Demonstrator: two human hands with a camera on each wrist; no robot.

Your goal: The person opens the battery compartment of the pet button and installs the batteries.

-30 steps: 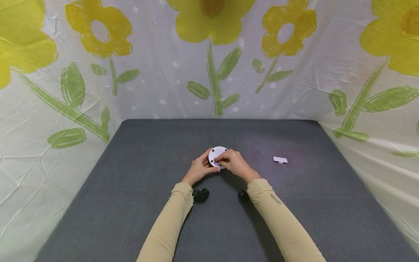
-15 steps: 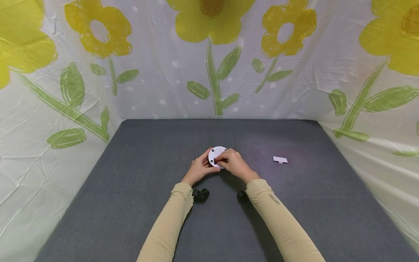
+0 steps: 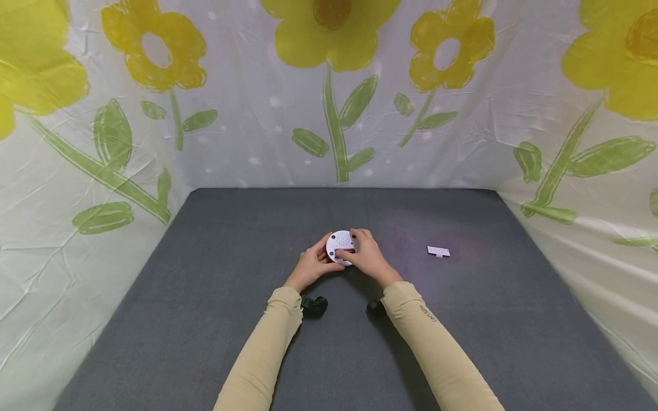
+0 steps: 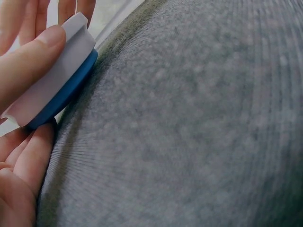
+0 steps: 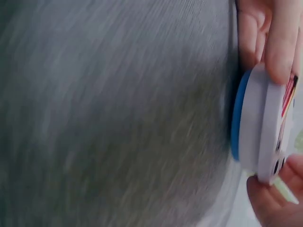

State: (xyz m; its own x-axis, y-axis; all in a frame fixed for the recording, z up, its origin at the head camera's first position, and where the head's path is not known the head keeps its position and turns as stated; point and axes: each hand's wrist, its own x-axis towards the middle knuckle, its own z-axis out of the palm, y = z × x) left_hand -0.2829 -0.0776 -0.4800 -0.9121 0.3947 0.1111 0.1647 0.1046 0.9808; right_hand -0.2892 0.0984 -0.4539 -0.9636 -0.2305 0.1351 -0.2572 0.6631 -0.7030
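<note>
A round white device (image 3: pixel 341 240) with small holes, dark round feet and an uncovered battery compartment is held tilted over the table. Its other side is blue, as the device (image 4: pixel 66 71) shows in the left wrist view. My left hand (image 3: pixel 310 268) grips its left edge, thumb along the near rim. My right hand (image 3: pixel 371 260) holds the right edge, thumb over the compartment and fingertips at the far rim. Inside the compartment shows a red battery (image 5: pixel 287 97). A small white battery cover (image 3: pixel 438 251) with a tab lies apart, to the right.
Dark grey cloth covers the table (image 3: pixel 247 245). A white curtain (image 3: pixel 241 125) with yellow flowers encloses its back and sides. Black wrist cameras, such as the left one (image 3: pixel 315 307), stick out inward from both sleeves.
My right hand has gone from bunched fingers in the compartment to a wider hold, fingertips at the far rim and thumb over the compartment. More red shows there. My left hand keeps its hold.
</note>
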